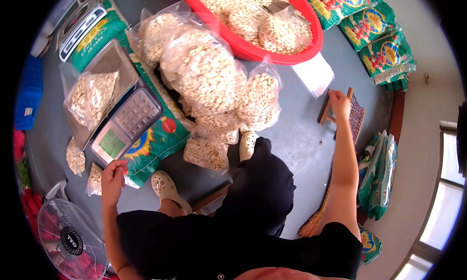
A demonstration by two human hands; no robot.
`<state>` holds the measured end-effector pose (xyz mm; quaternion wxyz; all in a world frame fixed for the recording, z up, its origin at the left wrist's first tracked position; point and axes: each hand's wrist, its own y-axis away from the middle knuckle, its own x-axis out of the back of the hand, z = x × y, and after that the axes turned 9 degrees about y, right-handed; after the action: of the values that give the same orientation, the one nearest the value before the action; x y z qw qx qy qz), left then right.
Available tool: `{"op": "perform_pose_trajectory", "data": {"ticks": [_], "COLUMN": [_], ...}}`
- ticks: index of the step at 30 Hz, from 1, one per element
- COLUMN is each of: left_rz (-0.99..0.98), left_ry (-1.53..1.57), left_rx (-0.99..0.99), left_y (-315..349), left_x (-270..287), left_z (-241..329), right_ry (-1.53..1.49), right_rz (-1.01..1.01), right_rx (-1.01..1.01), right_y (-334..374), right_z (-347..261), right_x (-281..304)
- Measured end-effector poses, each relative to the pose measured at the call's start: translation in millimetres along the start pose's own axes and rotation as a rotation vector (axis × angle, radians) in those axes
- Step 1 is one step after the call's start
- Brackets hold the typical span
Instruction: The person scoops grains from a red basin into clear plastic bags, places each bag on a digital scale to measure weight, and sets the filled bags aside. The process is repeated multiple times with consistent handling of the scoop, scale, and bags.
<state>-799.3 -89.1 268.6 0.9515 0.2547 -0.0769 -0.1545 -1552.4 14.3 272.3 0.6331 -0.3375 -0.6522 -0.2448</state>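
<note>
Grey floor (304, 156) is spreading beneath everything, with a pale wall (430, 100) rising on the right. On the left, a digital scale (138, 112) is lying beside a green sack (168, 136), its keypad and display facing the near side, probably so they can be read from the seat. One clear bag (95, 97) of pale, flat pieces is resting on the pan, likely placed well inside so the pan is bearing it all. The left hand (113, 181) is hanging just beside the scale's near corner, fingers curled; whether they are pinching anything, I cannot tell. The right hand (339, 104) is bending its fingers over a small wooden stool (357, 115) on the right; whether it is gripping the frame, I cannot tell.

Counting: one scale, one stool, one red tub (314, 39) at the far side, its high rim seemingly keeping the loose pieces in, and two filled bags (286, 32) lying on those pieces. Two small bags (75, 157) are sitting left of the scale. Filled bags in the middle heap (204, 78) are leaning together, perhaps for support, overlapping too much for counting. One fan (73, 241) is standing near left; at least three green packs (374, 24) are lying far right.
</note>
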Motion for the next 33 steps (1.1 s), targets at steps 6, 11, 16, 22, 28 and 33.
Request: {"op": "perform_pose_trajectory", "data": {"ticks": [6, 11, 16, 22, 28, 33], "left_rz": [-0.269, -0.272, -0.503, -0.589, -0.601, -0.591], "left_ry": [-0.674, -0.857, -1.030, -1.345, -1.309, -1.339], "left_rx": [0.277, 0.580, 0.483, 0.394, 0.271, 0.187], "left_y": [-14, -50, -85, -118, -119, -114], "left_x": [-36, -139, -201, -251, -258, -250], "left_z": [108, 193, 180, 183, 176, 163], "right_ry": [0.348, 0.479, 0.356, 0.300, 0.360, 0.383], "right_rz": [-0.410, -0.288, -0.279, -0.209, -0.300, -0.277], "right_rx": [-0.019, -0.045, -0.094, -0.185, -0.138, -0.067], "right_y": [-2, -71, -144, -182, -199, -191], "right_z": [58, 65, 55, 63, 68, 66], "right_x": [-154, -221, -262, -296, -300, -301]}}
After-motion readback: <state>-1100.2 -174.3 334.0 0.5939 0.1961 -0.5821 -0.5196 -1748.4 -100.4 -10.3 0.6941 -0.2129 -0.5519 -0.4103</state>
